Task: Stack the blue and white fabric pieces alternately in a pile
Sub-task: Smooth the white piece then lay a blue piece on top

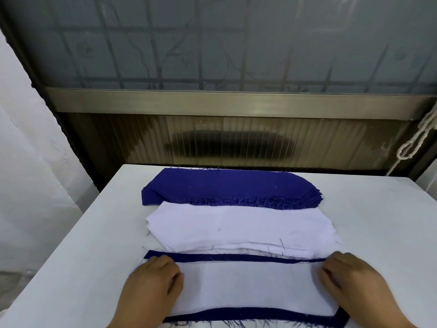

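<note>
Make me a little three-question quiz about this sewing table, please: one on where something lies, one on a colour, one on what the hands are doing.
1. Where does the blue fabric stack lie?
A. at the far edge of the table
B. under the person's hands
C. on the floor

2. What colour is the top piece of the near pile?
A. blue
B. white
C. green

3. What are the hands doing?
A. lifting a piece into the air
C. hanging off the table
B. resting on the ends of the top piece

Answers:
1. A, since the blue stack sits farthest away, beyond the white fabric stack.
2. B, as a white piece lies on top, with blue showing along its far and near edges.
3. B, because the left hand and right hand lie on the piece's two ends, which lies flat.
</note>
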